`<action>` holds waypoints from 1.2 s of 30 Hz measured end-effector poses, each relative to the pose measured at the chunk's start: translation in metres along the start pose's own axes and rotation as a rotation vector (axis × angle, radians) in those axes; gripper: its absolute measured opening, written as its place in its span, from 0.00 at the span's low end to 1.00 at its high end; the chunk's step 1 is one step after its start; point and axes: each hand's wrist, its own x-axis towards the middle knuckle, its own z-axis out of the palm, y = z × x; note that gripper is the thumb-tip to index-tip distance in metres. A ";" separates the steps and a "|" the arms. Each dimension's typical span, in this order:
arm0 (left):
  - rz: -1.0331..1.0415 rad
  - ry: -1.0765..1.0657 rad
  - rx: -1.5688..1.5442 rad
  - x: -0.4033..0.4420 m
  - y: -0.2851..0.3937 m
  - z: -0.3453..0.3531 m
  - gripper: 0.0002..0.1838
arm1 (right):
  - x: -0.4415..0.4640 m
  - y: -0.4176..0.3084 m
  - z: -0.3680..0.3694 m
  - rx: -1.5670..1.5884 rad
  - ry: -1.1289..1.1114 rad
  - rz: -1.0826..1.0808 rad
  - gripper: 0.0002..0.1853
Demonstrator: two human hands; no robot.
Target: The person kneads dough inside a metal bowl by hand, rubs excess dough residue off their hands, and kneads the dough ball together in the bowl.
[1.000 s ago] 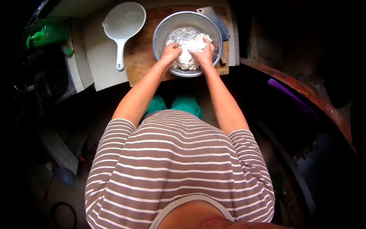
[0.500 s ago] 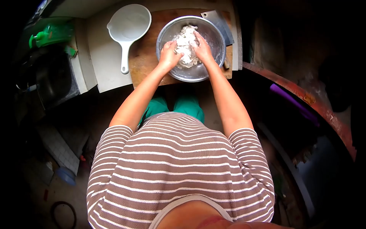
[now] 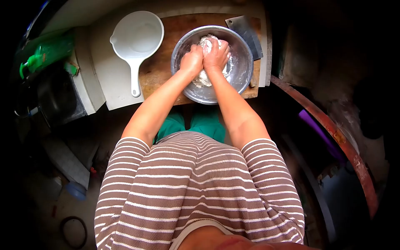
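Note:
White, floury dough (image 3: 202, 79) lies in a metal bowl (image 3: 243, 76). My left hand (image 3: 192, 61) has its fingers curled against the dough on the left side. Close beside it, my right hand (image 3: 216, 55) wraps over the top of the dough, fingers bent and pressing on it. The two hands touch or nearly touch, and they cover much of the dough. Loose flour clings to the bowl's inner wall. The bowl rests on a wooden board (image 3: 156, 77).
A white long-handled dipper (image 3: 139, 39) is left of the bowl. Partly behind the bowl at right lies a cleaver (image 3: 246, 36). A green pump bottle (image 3: 35, 60) stands by a dark basin (image 3: 58, 98) at far left. A curved reddish edge (image 3: 333, 127) runs along the right.
Both hands have drawn together. My right hand has moved from the dough's right side onto its top, and my left fingers have curled in. The dough looks more pressed together.

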 end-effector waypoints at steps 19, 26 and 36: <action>0.168 -0.156 -0.334 -0.078 0.013 -0.040 0.58 | -0.028 0.023 -0.090 0.735 -0.233 0.258 0.13; 0.441 0.012 0.247 -0.111 -0.002 -0.010 0.37 | -0.096 -0.009 -0.067 0.144 -0.003 0.002 0.09; 0.403 0.125 0.482 -0.036 -0.011 -0.008 0.26 | -0.038 -0.004 -0.012 0.060 0.113 -0.049 0.08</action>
